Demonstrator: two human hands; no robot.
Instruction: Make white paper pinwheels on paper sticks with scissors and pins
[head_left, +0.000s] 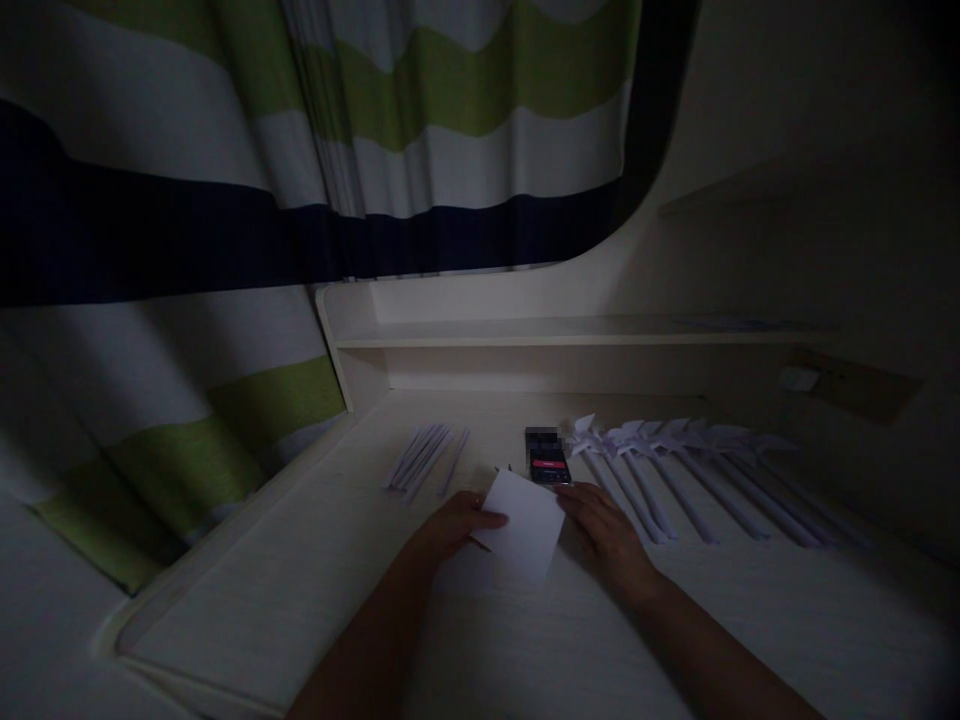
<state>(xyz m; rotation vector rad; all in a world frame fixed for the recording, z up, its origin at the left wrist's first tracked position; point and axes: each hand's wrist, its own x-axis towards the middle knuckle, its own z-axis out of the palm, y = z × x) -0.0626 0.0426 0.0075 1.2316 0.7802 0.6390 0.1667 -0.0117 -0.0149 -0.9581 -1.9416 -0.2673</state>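
Observation:
A square sheet of white paper (523, 527) is held tilted above the desk. My left hand (456, 522) grips its left corner, thumb on top and fingers underneath. At the right corner, my right hand (604, 530) has its fingertips against the paper, seemingly pinching the edge. Just beyond the sheet lies a phone (549, 465) with a lit screen. Thin dark tips of something stick out behind the paper's upper corner; what they belong to is hidden. Several paper pinwheels (675, 480) on rolled paper sticks lie in a row to the right.
Several rolled paper sticks (420, 460) lie on the left of the pale desk (322, 560). A low shelf (525, 332) runs along the back. Striped curtains (262, 250) hang at the left and behind. A plug (799, 378) sits in the right wall.

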